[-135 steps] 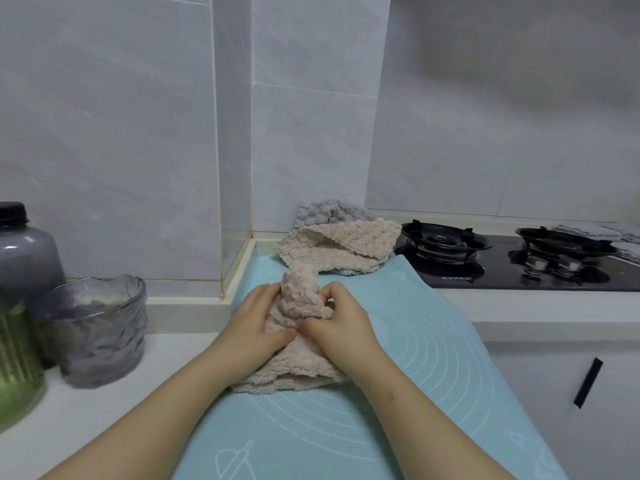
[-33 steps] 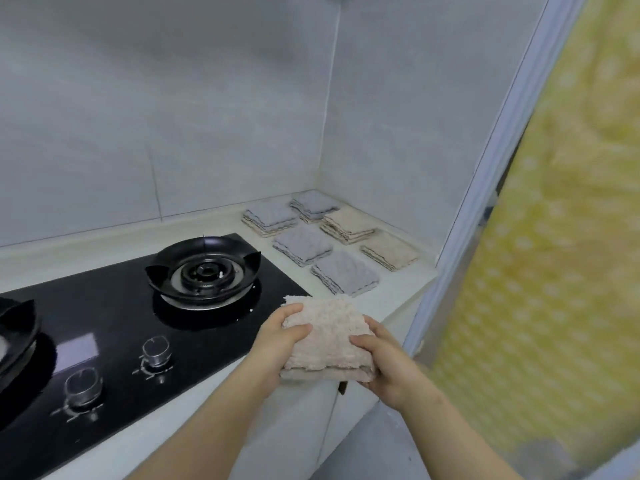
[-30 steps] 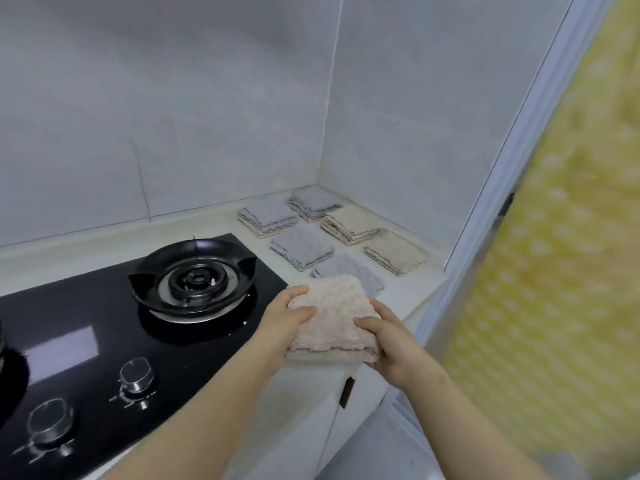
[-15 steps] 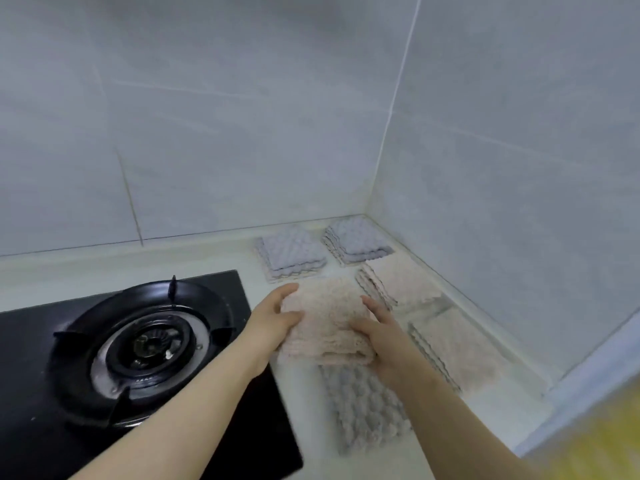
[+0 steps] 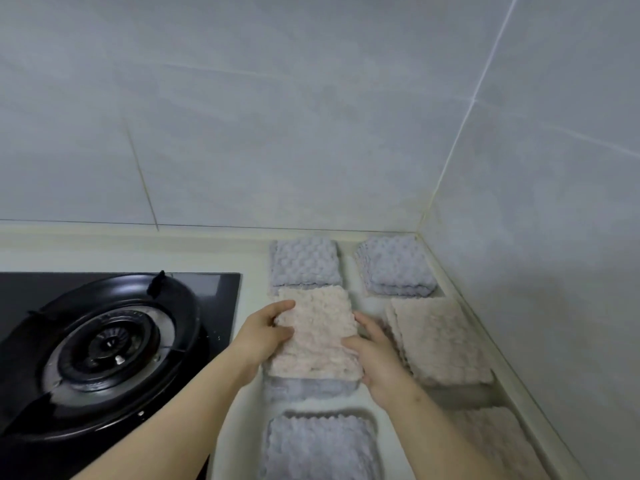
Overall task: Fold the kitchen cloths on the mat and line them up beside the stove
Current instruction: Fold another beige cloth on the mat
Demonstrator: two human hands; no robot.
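Change: half a second back the folded pink cloth [image 5: 317, 334] was held higher over the rows. Now it is low among them. A second back it was off the worktop [image 5: 256, 258] edge, in front of the stove [image 5: 104, 341]. The view has swung into the wall corner with it.

Grip: the left hand [image 5: 266, 334] and right hand [image 5: 377, 355] each take one side edge of the pink cloth, thumb on top. Both grips are narrow and both hold the cloth.

Position:
- The pink cloth lies directly over a grey cloth [image 5: 308, 389], whose near edge shows just below the grip. Whether they touch I cannot tell.
- Beyond the grip is the far grey fold [image 5: 304, 261], and nearer than the grip is the near grey fold [image 5: 318, 448].
- Right of the grip is a beige fold [image 5: 440, 341], with the corner grey fold [image 5: 398, 265] beyond it.
- The stove is left of the grip, close by.

Reading:
- Folding of this piece looks done, and placing is the step in hand. The hands have not let go.
- Setting it on a grey one suggests the column is full and a second layer is starting.
- The soft pile may spring open when the grip lets go.
- The mat is out of view, so I cannot judge how many cloths remain.
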